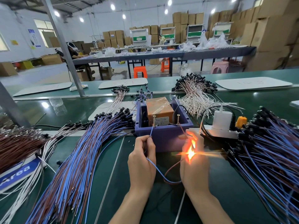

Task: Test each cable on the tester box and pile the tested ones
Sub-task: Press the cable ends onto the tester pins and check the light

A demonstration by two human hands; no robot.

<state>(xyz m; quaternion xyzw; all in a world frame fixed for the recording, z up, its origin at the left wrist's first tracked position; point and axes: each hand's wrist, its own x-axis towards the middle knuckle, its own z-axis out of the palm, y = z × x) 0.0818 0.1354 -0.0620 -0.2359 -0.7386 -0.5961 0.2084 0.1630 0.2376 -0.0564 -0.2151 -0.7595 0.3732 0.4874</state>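
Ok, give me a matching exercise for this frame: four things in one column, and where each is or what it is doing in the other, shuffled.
Things:
1. left hand
2. right hand
3. brown box
4. white adapter

Places or states:
A. plugged into the power strip
B. sits inside the purple tray
C. pinches the blue wire up by the left screw
D. holds the brown wire, with an orange glow at its fingers

Pairs: 1-C, 2-D, 3-B, 4-A
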